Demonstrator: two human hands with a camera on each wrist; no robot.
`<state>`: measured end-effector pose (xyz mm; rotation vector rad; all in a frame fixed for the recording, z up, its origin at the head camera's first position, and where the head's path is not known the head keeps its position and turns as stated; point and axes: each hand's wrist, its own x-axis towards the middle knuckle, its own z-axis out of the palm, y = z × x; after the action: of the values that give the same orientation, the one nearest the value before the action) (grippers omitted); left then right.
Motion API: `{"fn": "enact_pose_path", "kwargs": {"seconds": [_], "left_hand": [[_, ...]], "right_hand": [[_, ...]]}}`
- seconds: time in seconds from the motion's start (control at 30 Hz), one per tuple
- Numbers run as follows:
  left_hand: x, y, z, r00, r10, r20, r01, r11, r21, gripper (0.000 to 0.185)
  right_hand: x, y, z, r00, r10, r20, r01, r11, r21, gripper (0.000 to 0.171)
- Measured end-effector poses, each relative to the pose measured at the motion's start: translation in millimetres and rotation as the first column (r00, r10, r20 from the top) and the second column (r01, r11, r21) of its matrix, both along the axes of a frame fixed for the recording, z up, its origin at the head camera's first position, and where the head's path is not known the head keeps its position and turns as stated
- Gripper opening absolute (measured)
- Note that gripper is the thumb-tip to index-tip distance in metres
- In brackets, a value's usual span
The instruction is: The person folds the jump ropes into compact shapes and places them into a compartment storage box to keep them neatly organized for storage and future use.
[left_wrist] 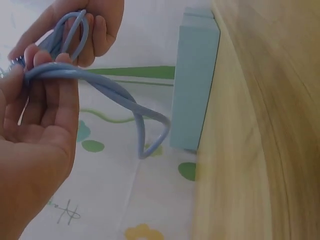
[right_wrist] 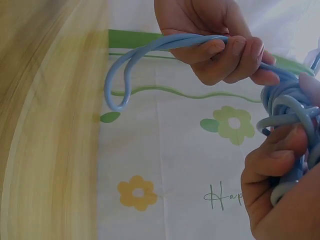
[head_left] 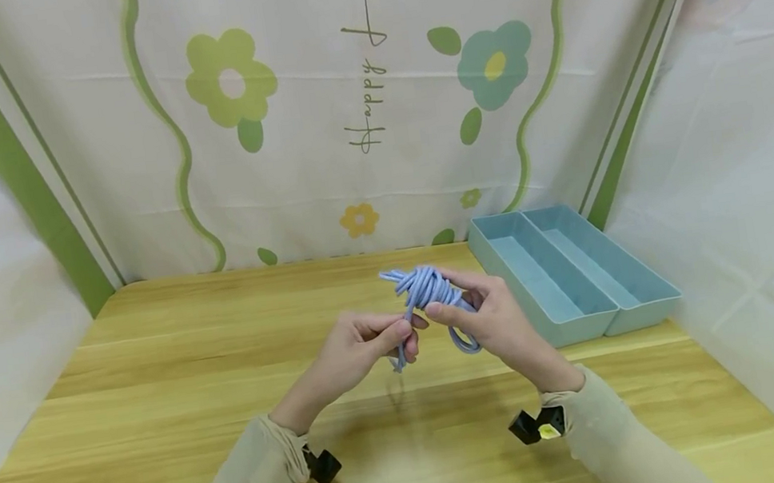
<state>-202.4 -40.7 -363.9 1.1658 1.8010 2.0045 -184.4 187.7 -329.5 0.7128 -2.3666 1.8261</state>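
A light blue cord [head_left: 427,286], wound into a thick bundle with loops at its ends, is held above the table. My right hand [head_left: 494,317] grips the wound bundle, its thumb on the near side. With thumb and fingers, my left hand [head_left: 364,349] pinches a doubled length of the cord just left of the bundle. In the left wrist view, a free loop of the cord [left_wrist: 115,90] hangs out past my left hand [left_wrist: 40,135]. The right wrist view shows the coils [right_wrist: 287,102] against the fingers of my right hand [right_wrist: 275,170].
Two long pale blue bins [head_left: 578,323] stand side by side at the table's back right. The wooden table [head_left: 160,398] is bordered by white fabric walls, the back one [head_left: 319,161] printed with flowers. A small black device sits at each wrist.
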Motion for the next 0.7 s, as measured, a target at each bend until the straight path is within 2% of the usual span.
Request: {"fn": "enact_pose_path", "kwargs": {"seconds": [0.23, 0.4, 0.5, 0.6, 0.67, 0.7], "left_hand": [[-6.3, -3.3, -6.3, 0.989, -0.149, -0.003, 0.149, 0.989, -0.020, 0.026], [-16.6, -13.9, -4.0, 0.973, -0.220, -0.063, 0.213, 0.972, -0.099, 0.021], [-24.9, -20.9, 5.6, 0.969, -0.215, -0.121, 0.190, 0.962, -0.195, 0.014], [-32.2, -23.4, 19.2, 0.958, -0.194, -0.210, 0.119, 0.939, -0.322, 0.010], [-35.3, -23.4, 28.7, 0.936, -0.194, -0.295, 0.059, 0.909, -0.413, 0.010], [-36.4, -22.5, 33.3, 0.914, -0.203, -0.351, 0.022, 0.890, -0.456, 0.012]], "right_hand": [[-0.9, 5.4, 2.4, 0.990, 0.137, -0.031, -0.138, 0.990, -0.023, 0.043], [-3.8, 10.7, 3.7, 0.963, 0.262, -0.062, -0.260, 0.965, 0.030, 0.046], [-6.6, 13.7, 3.4, 0.939, 0.335, -0.082, -0.329, 0.941, 0.073, 0.047], [-9.8, 17.3, 2.9, 0.920, 0.380, -0.098, -0.370, 0.923, 0.108, 0.047], [-11.5, 19.8, 2.6, 0.907, 0.412, -0.093, -0.401, 0.909, 0.116, 0.046], [-12.1, 20.7, 2.5, 0.899, 0.428, -0.088, -0.418, 0.901, 0.119, 0.044]]}}
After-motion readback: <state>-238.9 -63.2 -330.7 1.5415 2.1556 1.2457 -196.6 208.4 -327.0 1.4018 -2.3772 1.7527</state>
